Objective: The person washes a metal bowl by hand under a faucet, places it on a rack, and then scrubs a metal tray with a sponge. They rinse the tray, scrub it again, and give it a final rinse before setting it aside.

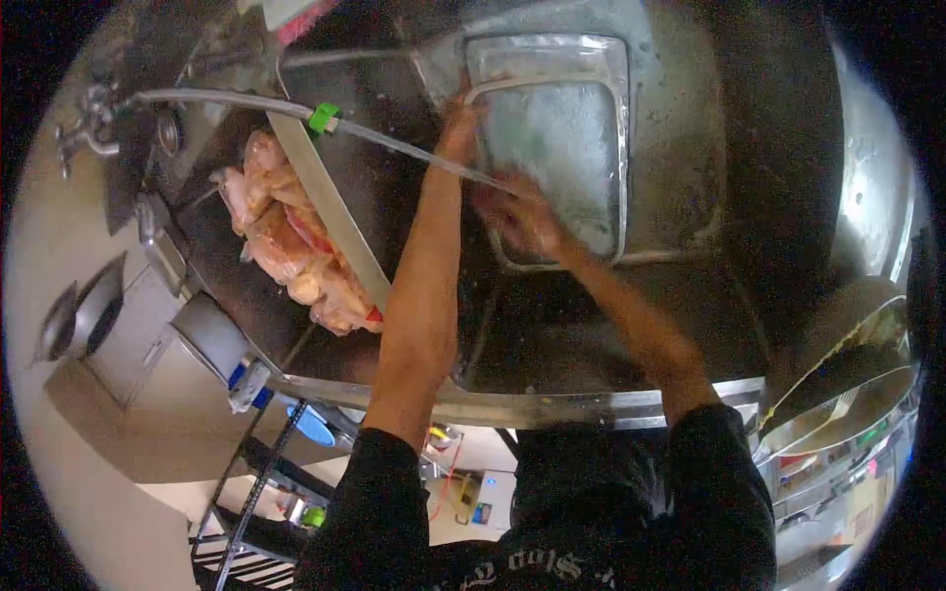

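Observation:
A shiny rectangular pan (pixel 625 148) lies in the right part of the sink, with a wet-looking inside. My left hand (pixel 463 123) grips the pan's left edge near its far corner, fingers partly hidden by the rim. A thin, pale hose (pixel 384 141) with a green clip (pixel 323 119) runs from the tap (pixel 94 123) across my left forearm. Its end meets my right hand (pixel 522 217), which is closed round it over the pan's near left side. Motion blurs the right fingers, and I cannot make out the water stream.
Raw chicken pieces (pixel 286 241) lie in the left compartment, beyond a metal divider (pixel 335 212). The sink's front edge (pixel 552 406) runs before my body. Large bowls (pixel 838 404) stand at the right. A black wire shelf (pixel 258 473) is at lower left.

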{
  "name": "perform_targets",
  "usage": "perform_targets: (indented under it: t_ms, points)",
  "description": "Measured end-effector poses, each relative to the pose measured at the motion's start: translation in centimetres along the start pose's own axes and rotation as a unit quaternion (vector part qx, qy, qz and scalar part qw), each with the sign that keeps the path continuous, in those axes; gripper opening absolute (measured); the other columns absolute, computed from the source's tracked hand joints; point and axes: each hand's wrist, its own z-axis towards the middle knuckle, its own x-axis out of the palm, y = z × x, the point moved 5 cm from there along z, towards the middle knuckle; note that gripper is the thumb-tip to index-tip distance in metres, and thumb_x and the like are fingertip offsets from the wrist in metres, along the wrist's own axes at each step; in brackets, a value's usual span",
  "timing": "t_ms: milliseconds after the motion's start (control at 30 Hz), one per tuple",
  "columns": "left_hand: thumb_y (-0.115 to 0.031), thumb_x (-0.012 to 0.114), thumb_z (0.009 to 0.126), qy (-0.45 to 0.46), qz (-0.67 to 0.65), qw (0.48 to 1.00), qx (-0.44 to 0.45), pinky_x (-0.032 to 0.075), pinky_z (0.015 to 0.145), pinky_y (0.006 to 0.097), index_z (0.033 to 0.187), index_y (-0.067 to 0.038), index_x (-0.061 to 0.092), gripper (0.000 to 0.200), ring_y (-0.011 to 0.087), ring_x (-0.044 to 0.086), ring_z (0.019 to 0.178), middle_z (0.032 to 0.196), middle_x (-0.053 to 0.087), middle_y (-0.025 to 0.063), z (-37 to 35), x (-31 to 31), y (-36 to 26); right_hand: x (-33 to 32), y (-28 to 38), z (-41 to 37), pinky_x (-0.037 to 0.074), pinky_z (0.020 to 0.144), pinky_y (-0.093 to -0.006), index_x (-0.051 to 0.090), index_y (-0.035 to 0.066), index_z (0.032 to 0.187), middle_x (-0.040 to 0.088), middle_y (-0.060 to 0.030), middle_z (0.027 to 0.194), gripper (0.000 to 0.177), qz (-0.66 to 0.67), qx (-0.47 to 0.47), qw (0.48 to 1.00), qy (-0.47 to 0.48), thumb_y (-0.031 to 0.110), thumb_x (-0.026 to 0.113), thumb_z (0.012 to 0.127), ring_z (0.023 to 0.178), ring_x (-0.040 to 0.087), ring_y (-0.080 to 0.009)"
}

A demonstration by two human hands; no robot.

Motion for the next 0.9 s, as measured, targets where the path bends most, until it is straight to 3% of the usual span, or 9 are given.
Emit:
perform_targets:
  t_ms: [167, 200, 300, 333, 400, 533, 700, 767, 900]
  points:
    - [-0.012, 0.055, 0.071, 0.052, 0.125, 0.989, 0.067, 0.031, 0.094, 0.0388, 0.119, -0.007, 0.047, 0.049, 0.0229, 0.045, 0.104, 0.106, 0.054, 0.0091, -1.4, 2.2, -4.5, 1.2, -2.2, -0.1, 0.038, 0.086, -0.044, 0.05, 0.013, 0.114, 0.044, -0.0149, 0.118, 0.044, -0.103, 0.079, 0.992, -0.008, 0.012, 0.062, 0.071, 0.104, 0.045, -0.0306]
    - [-0.014, 0.055, 0.072, 0.022, 0.074, 0.994, -0.077, 0.026, 0.097, 0.0395, 0.121, -0.008, 0.044, 0.051, 0.0238, 0.041, 0.108, 0.111, 0.051, 0.0106, -1.7, 1.6, -3.7, 2.0, -2.2, -1.1, 0.038, 0.086, -0.044, 0.05, 0.013, 0.114, 0.044, -0.0149, 0.118, 0.044, -0.1, 0.081, 0.992, -0.007, 0.012, 0.062, 0.071, 0.104, 0.045, -0.0306]
    - [-0.017, 0.055, 0.073, -0.004, 0.09, 0.984, -0.152, 0.027, 0.094, 0.04, 0.123, -0.009, 0.042, 0.052, 0.0254, 0.041, 0.108, 0.116, 0.046, 0.0108, -2.5, 0.5, -4.7, 3.8, -3.9, -3.4, 0.036, 0.089, -0.0427, 0.048, 0.012, 0.115, 0.044, -0.014, 0.119, 0.048, 0.382, 0.322, 0.866, -0.03, 0.012, 0.064, 0.07, 0.106, 0.044, -0.0304]
    - [-0.018, 0.056, 0.074, -0.002, 0.155, 0.983, -0.094, 0.034, 0.089, 0.0397, 0.122, -0.01, 0.043, 0.051, 0.0261, 0.044, 0.103, 0.115, 0.045, 0.0095, -2.4, 0.7, -5.4, 2.2, -2.6, -2.8, 0.036, 0.089, -0.0414, 0.047, 0.01, 0.116, 0.045, -0.012, 0.117, 0.046, 0.104, 0.142, 0.984, -0.008, 0.014, 0.062, 0.072, 0.105, 0.044, -0.0284]
    - [-0.019, 0.056, 0.075, 0.007, 0.168, 0.974, -0.151, 0.039, 0.08, 0.0379, 0.122, -0.011, 0.043, 0.049, 0.0248, 0.046, 0.099, 0.115, 0.044, 0.0087, -0.8, 0.6, -4.5, 1.3, -0.8, -1.2, 0.036, 0.089, -0.0401, 0.046, 0.009, 0.116, 0.046, -0.0099, 0.115, 0.045, -0.188, -0.056, 0.981, 0.018, 0.017, 0.061, 0.075, 0.103, 0.044, -0.0263]
    - [-0.021, 0.054, 0.079, 0.066, 0.251, 0.95, -0.171, 0.044, 0.058, 0.0308, 0.124, -0.012, 0.039, 0.049, 0.0187, 0.051, 0.089, 0.115, 0.043, 0.0078, 0.4, -1.0, -3.1, 0.9, -1.2, 1.5, 0.035, 0.089, -0.0378, 0.047, 0.007, 0.112, 0.047, -0.0087, 0.113, 0.039, 0.138, 0.065, 0.983, -0.098, 0.017, 0.059, 0.077, 0.1, 0.045, -0.0247]
    - [-0.019, 0.051, 0.082, 0.131, -0.008, 0.967, -0.22, 0.04, 0.077, 0.0373, 0.124, -0.013, 0.039, 0.045, 0.0205, 0.045, 0.102, 0.117, 0.044, 0.0078, 3.6, -3.9, 2.8, 4.2, -4.3, -0.7, 0.039, 0.085, -0.0361, 0.047, 0.008, 0.111, 0.047, -0.0089, 0.115, 0.038, 0.487, 0.238, 0.84, -0.02, 0.021, 0.06, 0.078, 0.099, 0.047, -0.0261]
    - [-0.018, 0.051, 0.082, 0.134, -0.038, 0.966, -0.218, 0.037, 0.083, 0.038, 0.124, -0.013, 0.04, 0.043, 0.0209, 0.042, 0.105, 0.115, 0.046, 0.0073, 0.1, -1.2, -0.5, -0.5, 0.3, 3.8, 0.037, 0.088, -0.0367, 0.041, 0.009, 0.118, 0.046, -0.0065, 0.119, 0.043, 0.006, 0.094, 0.99, -0.102, 0.028, 0.055, 0.082, 0.102, 0.047, -0.0234]
    - [-0.018, 0.053, 0.079, 0.037, 0.115, 0.985, -0.121, 0.031, 0.091, 0.0366, 0.123, -0.009, 0.04, 0.047, 0.0203, 0.039, 0.109, 0.114, 0.048, 0.0072, -1.6, 2.3, -6.0, 1.3, -0.8, -1.8, 0.036, 0.088, -0.0393, 0.043, 0.008, 0.116, 0.046, -0.0091, 0.117, 0.041, 0.01, 0.044, 0.998, -0.032, 0.026, 0.055, 0.081, 0.102, 0.046, -0.0257]
